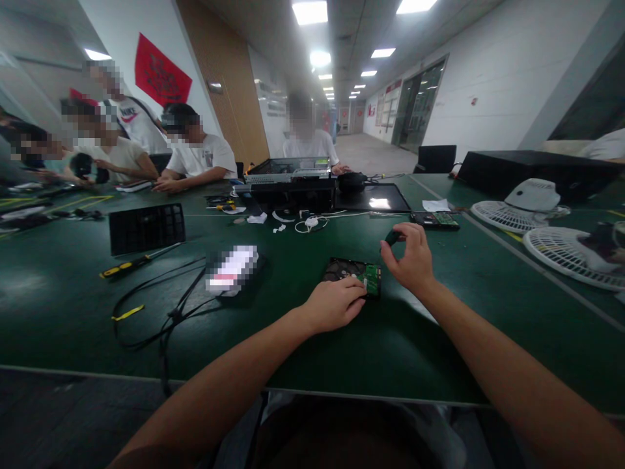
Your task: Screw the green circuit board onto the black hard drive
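Observation:
A hard drive (pixel 373 280) lies on the green table in front of me, its green circuit board facing up. My left hand (pixel 336 305) rests over its near left part, fingers on top and thumb at the near edge, closed on it. Just right of the drive and raised above the table is my right hand (pixel 409 257). Its thumb and fingers pinch a small dark piece (pixel 392 238), too small to name. Behind that hand lies another drive-like part with a green board (pixel 442 222).
A yellow-and-black screwdriver (pixel 127 266), black cables (pixel 170 316) and a small black panel (pixel 146 229) are on the left. White fan parts (pixel 517 207) and a black case (pixel 532 170) stand right. An opened metal chassis (pixel 288 170) is ahead; several people sit beyond.

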